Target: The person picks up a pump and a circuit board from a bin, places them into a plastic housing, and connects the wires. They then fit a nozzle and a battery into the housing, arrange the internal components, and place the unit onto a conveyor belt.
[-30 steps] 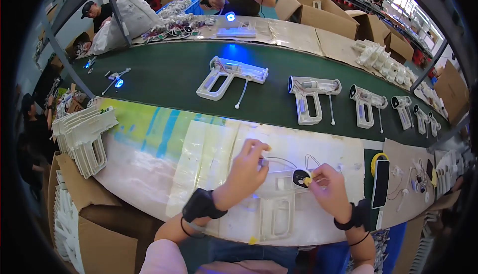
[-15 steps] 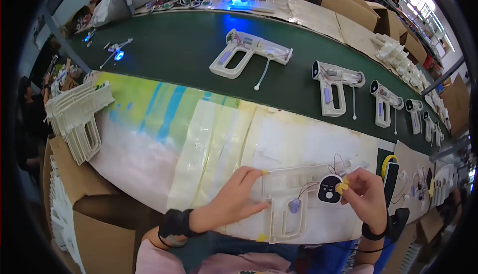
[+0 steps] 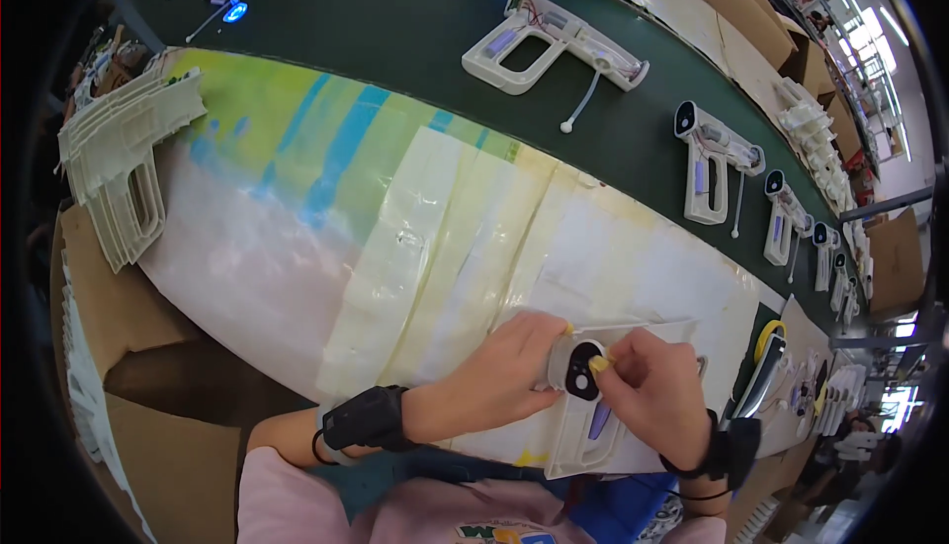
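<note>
"In the head view, where does the white pistol-shaped half-shell (image 3: 563,440) sit?"

"On the desk (image 3: 262,282), right in front of the person. Its barrel runs mostly left to right, partly behind the right hand (image 3: 654,386), and its looped grip points back toward the body."

"And the black oval panel (image 3: 582,370)?"

"At the barrel's left end, between the two hands. Its long axis runs roughly across the barrel, tilted a little."

"Which hand is nearer to it?"

"The right: its thumb and fingers are closed at the panel's right edge, a yellow cover on one tip. The left hand (image 3: 509,371) grips the shell's left end, fingers above and thumb below, just beside the panel."

"Is the panel seated?"

"I cannot tell; the fingers hide that edge. A purple cylinder (image 3: 599,420) shows in the grip, and similar units, like this one (image 3: 706,164), lie on the green belt (image 3: 395,40) beyond."
</note>
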The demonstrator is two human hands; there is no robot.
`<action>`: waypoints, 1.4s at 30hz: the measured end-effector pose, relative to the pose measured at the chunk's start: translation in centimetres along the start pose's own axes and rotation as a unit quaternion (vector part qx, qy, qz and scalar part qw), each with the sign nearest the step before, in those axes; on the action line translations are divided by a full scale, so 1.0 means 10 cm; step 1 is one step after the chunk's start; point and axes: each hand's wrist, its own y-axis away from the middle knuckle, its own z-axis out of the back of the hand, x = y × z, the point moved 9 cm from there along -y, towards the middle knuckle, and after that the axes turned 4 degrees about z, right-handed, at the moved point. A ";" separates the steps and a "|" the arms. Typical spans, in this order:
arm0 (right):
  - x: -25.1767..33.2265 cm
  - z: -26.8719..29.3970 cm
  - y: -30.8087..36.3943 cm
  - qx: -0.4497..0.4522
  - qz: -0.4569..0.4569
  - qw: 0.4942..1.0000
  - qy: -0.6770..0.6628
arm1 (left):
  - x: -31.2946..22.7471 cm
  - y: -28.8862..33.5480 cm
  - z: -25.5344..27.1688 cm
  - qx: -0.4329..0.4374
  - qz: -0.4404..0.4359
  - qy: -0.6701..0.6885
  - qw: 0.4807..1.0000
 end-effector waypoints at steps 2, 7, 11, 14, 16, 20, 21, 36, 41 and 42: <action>0.01 -0.08 -0.06 0.002 -0.014 0.999 -0.030 | 0.04 0.01 0.00 -0.010 0.009 0.004 1.000; 0.19 -0.17 -0.09 -0.022 0.009 1.000 0.019 | 0.03 -0.01 0.04 -0.014 -0.008 0.000 1.000; 0.31 -0.18 -0.14 -0.030 0.047 0.995 0.078 | 0.06 0.01 0.03 -0.025 -0.007 -0.005 1.000; 0.30 -0.20 -0.20 -0.024 0.049 0.995 0.081 | 0.05 0.00 0.03 -0.034 -0.010 -0.020 0.999; 0.26 -0.26 -0.20 -0.017 0.047 0.996 0.075 | 0.06 -0.01 0.03 -0.030 0.002 -0.002 1.000; 0.22 -0.30 -0.17 -0.031 0.066 0.992 0.107 | 0.04 0.00 -0.02 -0.035 -0.023 -0.004 0.999; 0.23 -0.30 -0.17 -0.029 0.073 0.991 0.112 | 0.07 0.00 -0.03 -0.030 -0.011 0.000 0.999; -0.27 -0.43 0.67 0.012 0.168 0.967 0.189 | 0.27 0.03 0.06 0.046 0.098 0.056 0.993; -0.20 -0.25 0.72 -0.028 0.189 0.976 0.102 | 0.22 0.01 0.10 0.033 0.064 0.041 0.997; -0.18 -0.23 0.73 -0.026 0.198 0.979 0.049 | 0.21 0.02 0.11 0.036 0.064 0.037 0.997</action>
